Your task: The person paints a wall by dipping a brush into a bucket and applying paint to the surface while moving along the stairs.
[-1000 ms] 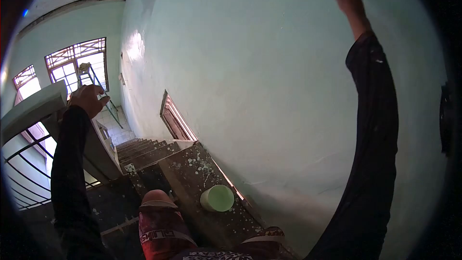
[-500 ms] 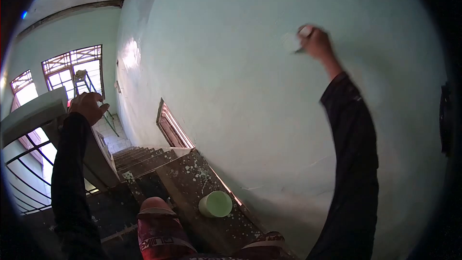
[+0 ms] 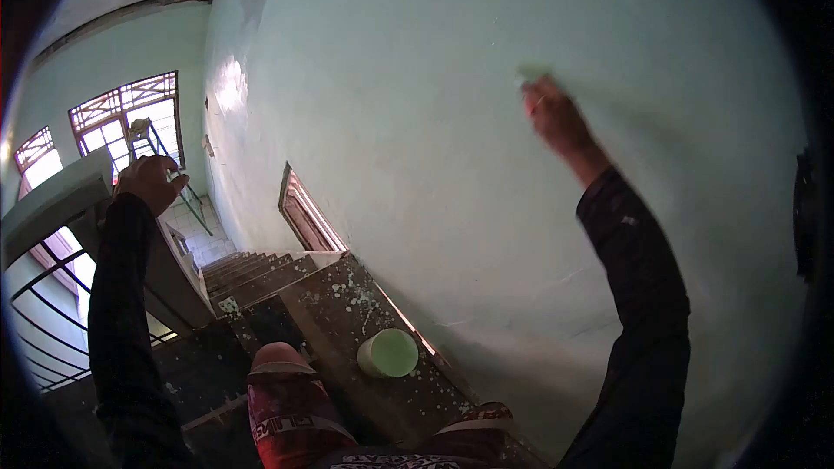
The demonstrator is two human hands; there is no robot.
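Observation:
My right hand is raised against the pale green wall, closed around what looks like a paintbrush. Motion blurs the tool, and its green-tinted end is at the wall surface. On the left, my left hand rests by the end of the thick stair railing, thumb and fingers bent but apart, with nothing visible in them. A light green bucket stands on the paint-spotted step between my knees and the wall.
Stairs descend ahead beside the wall, past a low wooden-framed opening. A stepladder stands below near the barred window. Black metal bars fill the space under the railing.
My right hand has moved slightly down and left along the wall, and the tool now points up-left. My left hand stays at the railing. The view has shifted a little.

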